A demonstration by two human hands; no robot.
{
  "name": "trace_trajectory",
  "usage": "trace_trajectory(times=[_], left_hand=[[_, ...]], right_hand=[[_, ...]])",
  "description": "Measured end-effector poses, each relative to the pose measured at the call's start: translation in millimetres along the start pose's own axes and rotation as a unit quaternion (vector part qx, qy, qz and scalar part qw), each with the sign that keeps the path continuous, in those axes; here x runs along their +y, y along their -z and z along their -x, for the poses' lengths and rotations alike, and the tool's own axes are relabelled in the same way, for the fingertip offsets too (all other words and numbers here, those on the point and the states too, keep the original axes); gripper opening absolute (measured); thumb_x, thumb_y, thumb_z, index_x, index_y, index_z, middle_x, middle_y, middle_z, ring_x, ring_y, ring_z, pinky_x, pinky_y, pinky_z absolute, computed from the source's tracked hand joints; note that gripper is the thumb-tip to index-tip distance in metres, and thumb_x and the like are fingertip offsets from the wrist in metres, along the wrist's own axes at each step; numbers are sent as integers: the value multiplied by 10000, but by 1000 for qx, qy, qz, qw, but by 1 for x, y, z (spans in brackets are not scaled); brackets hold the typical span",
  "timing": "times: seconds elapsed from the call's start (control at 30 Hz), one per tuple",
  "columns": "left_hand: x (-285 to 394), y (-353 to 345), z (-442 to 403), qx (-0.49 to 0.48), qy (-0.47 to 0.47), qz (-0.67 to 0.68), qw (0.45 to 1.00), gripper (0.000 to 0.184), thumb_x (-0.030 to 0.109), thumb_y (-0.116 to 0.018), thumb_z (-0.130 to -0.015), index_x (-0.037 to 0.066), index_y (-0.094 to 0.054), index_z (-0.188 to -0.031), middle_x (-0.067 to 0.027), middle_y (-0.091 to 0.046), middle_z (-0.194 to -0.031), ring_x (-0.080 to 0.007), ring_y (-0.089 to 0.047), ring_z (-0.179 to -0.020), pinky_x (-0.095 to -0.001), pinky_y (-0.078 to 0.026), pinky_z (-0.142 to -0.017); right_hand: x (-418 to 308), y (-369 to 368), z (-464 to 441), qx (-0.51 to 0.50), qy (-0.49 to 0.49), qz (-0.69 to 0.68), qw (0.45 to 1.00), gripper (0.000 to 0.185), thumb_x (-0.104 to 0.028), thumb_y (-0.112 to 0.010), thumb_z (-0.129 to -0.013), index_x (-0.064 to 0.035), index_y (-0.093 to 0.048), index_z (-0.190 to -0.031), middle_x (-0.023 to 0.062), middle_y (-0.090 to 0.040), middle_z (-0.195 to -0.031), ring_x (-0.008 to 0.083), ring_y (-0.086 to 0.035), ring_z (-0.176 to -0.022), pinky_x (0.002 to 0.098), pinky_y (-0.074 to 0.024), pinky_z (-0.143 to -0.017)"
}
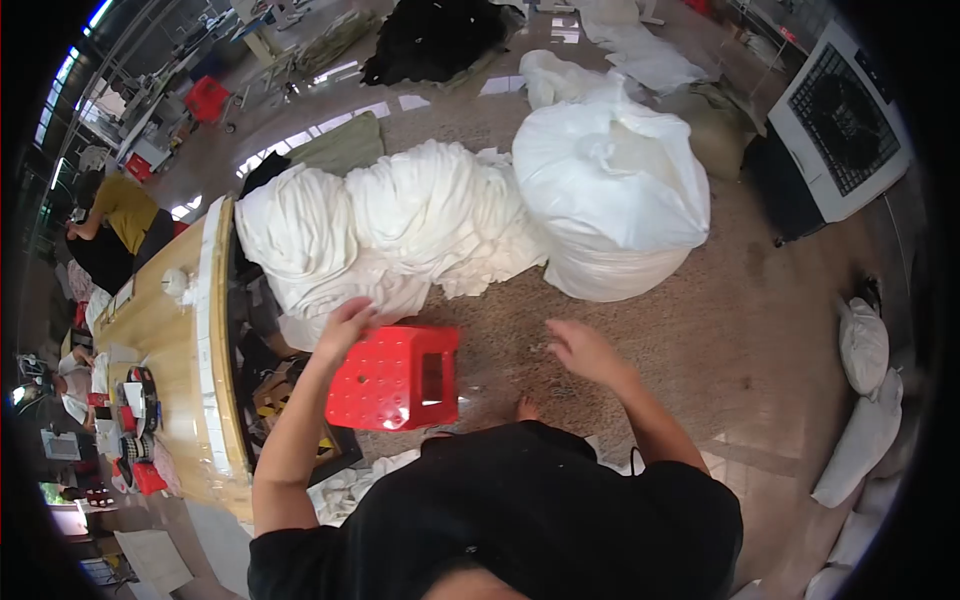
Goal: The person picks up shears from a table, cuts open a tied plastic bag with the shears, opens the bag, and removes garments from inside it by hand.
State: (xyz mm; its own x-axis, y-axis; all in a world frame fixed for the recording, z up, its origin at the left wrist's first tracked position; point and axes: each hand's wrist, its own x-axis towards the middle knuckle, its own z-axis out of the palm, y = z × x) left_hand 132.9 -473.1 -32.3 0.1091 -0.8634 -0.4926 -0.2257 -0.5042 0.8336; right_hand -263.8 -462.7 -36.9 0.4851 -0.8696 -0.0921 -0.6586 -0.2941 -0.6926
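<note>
My left hand (346, 325) is held above the far left corner of a red plastic stool (378, 385), near a heap of white cloth (420, 215). Its fingers are loosely extended, with nothing visible in them. Over the brown floor to the right of the stool, my right hand (585, 350) points inward, thumb and fingers apart and holding nothing. Ahead of it stands a big, bulging white sack (612, 200), its top gathered. The cloth lies in bundled folds between the sack and the table.
A long wooden table (165, 330) runs along my left, with boxes under its edge. A white air cooler (845, 120) stands at the far right, and white sacks (862, 440) lie along the right side. A person in a yellow top (125, 210) works beyond the table.
</note>
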Motion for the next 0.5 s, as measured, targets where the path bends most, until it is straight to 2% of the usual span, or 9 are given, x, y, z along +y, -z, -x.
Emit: trace_trajectory(times=[0.1, 0.17, 0.23, 0.27, 0.3, 0.4, 0.43, 0.47, 0.5], left_hand=[[48, -83, -11, -140, -64, -20, 988, 304, 164, -494, -855, 18, -478, -1121, -55, -564, -996, -125, -550, -825, -249, -449, -725], [57, -119, -20, -235, -137, -101, 957, 308, 162, -489, -855, 12, -473, -1124, -66, -564, -992, -148, -548, -858, -266, -449, -738], [51, -145, -36, -318, -231, -197, 898, 306, 174, -516, -823, 6, -489, -1078, -100, -575, -946, -178, -548, -858, -302, -447, -749], [55, -151, -45, -337, -260, -242, 872, 304, 185, -541, -794, 2, -507, -1033, -121, -585, -905, -192, -550, -840, -322, -444, -749], [67, -154, -45, -336, -260, -283, 859, 327, 213, -555, -769, -15, -505, -997, -152, -582, -908, -209, -553, -841, -337, -440, -753], [50, -165, -111, -306, -340, -302, 836, 412, 264, -578, -734, -43, -536, -1006, -211, -588, -871, -299, -564, -844, -371, -442, -734], [65, -165, -126, -271, -359, -378, 809, 407, 239, -568, -739, -41, -520, -1030, -231, -566, -936, -341, -542, -898, -399, -431, -760], [70, -176, -152, -251, -298, -397, 831, 401, 239, -578, -728, -43, -530, -1009, -239, -566, -895, -361, -539, -880, -402, -433, -750], [87, -169, -151, -209, -313, -396, 838, 384, 229, -576, -727, -46, -535, -991, -239, -567, -885, -364, -539, -873, -404, -432, -748]], right_hand=[[9, 66, -20, 137, 1, 18, 990, 349, -98, -537, -756, 30, -482, -1076, 224, -520, -1029, 358, -493, -968, 373, -396, -851], [38, 97, -45, 236, 43, 32, 970, 340, -51, -523, -774, 16, -478, -1105, 182, -533, -1023, 255, -541, -908, 333, -423, -799], [78, 121, -69, 310, 60, 51, 948, 330, -41, -509, -784, 13, -480, -1108, 169, -534, -1046, 263, -532, -940, 321, -419, -817], [99, 131, -80, 300, 21, 44, 953, 320, -79, -486, -809, 27, -476, -1111, 208, -512, -1084, 332, -471, -1025, 377, -353, -902], [98, 143, -87, 288, 42, 13, 957, 322, -87, -488, -812, 24, -481, -1114, 202, -515, -1089, 326, -469, -1023, 381, -340, -914], [171, 166, -148, 273, 50, 125, 953, 364, -89, -493, -773, 80, -475, -1096, 214, -562, -988, 329, -529, -937, 388, -398, -848], [185, 179, -155, 255, 63, 189, 946, 384, -168, -514, -788, 71, -489, -1088, 232, -550, -1000, 350, -521, -939, 401, -402, -838], [198, 191, -166, 240, 78, 252, 934, 416, -247, -535, -803, 61, -503, -1080, 250, -538, -1013, 372, -513, -940, 413, -406, -827], [181, 200, -176, 196, 41, 209, 957, 473, -262, -544, -798, 110, -476, -1082, 289, -495, -1067, 400, -460, -1020, 400, -346, -919]])
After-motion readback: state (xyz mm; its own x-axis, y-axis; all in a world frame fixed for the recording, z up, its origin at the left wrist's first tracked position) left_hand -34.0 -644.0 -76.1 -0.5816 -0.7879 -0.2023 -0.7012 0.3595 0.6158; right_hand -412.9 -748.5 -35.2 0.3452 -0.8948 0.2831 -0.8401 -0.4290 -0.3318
